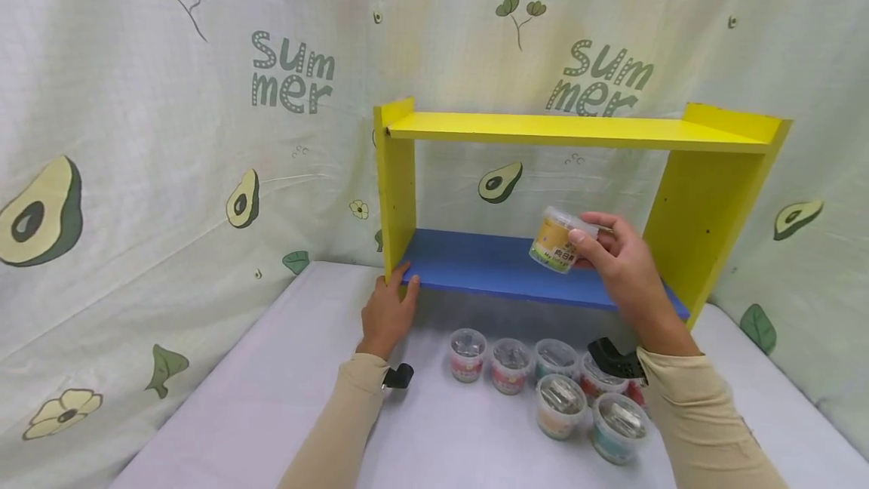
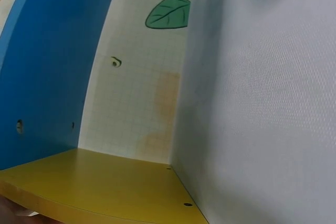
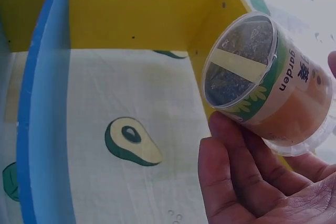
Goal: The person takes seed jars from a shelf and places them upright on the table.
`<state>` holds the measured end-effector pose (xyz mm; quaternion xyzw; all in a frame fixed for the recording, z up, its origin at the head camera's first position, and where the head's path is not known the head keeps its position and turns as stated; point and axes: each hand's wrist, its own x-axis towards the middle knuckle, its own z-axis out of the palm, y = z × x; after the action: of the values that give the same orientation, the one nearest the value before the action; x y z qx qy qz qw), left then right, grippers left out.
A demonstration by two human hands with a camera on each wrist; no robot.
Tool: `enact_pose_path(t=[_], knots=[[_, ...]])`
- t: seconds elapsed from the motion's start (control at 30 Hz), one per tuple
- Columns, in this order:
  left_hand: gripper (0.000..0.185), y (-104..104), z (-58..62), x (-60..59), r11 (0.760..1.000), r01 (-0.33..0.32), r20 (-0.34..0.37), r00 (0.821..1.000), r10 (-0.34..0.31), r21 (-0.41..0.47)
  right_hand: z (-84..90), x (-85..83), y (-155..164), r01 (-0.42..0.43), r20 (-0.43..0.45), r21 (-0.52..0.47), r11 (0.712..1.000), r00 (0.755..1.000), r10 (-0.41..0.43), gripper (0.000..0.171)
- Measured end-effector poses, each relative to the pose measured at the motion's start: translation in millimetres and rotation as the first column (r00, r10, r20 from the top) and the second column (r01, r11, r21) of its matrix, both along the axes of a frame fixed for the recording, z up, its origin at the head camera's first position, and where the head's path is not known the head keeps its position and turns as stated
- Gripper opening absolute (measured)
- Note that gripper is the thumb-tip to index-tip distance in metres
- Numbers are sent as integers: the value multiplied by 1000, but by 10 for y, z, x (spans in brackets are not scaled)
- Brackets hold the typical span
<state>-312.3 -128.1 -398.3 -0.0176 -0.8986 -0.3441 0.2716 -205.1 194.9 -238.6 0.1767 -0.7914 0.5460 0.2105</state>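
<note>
A clear plastic cup (image 1: 554, 240) with an orange and green printed label is gripped in my right hand (image 1: 621, 266), tilted above the blue board of the shelf (image 1: 468, 255). The right wrist view shows the cup's base (image 3: 241, 59), with a pale strip across it and dark contents behind. At the shelf's lower left corner, my left hand (image 1: 389, 313) holds the edge where the blue board meets the yellow side panel. Only a small part of that hand shows in the left wrist view, under the yellow panel (image 2: 100, 187).
Several lidded cups with pink, teal and orange labels stand on the white table below the shelf, including a pink one (image 1: 467, 355) and a teal one (image 1: 619, 429). A yellow top board (image 1: 577, 129) spans above. A printed curtain (image 1: 224, 96) hangs behind.
</note>
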Motion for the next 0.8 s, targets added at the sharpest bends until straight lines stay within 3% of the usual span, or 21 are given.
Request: enact_pose_path(t=[0.2,0.47,0.8], knots=[[59,-11,-7,-18,1000,3,-3,1000,-3,-12,-140,31,9,14,45,43,999,999,-15,58],[57,-11,4,-4,1000,-7,-4,1000,7,-7,-293,27,13,-11,55,25,1000,998,10,58],[56,0,-9,-13,1000,-6,-4,1000,6,-15,-420,47,46,23,95,49,999,995,-28,60]])
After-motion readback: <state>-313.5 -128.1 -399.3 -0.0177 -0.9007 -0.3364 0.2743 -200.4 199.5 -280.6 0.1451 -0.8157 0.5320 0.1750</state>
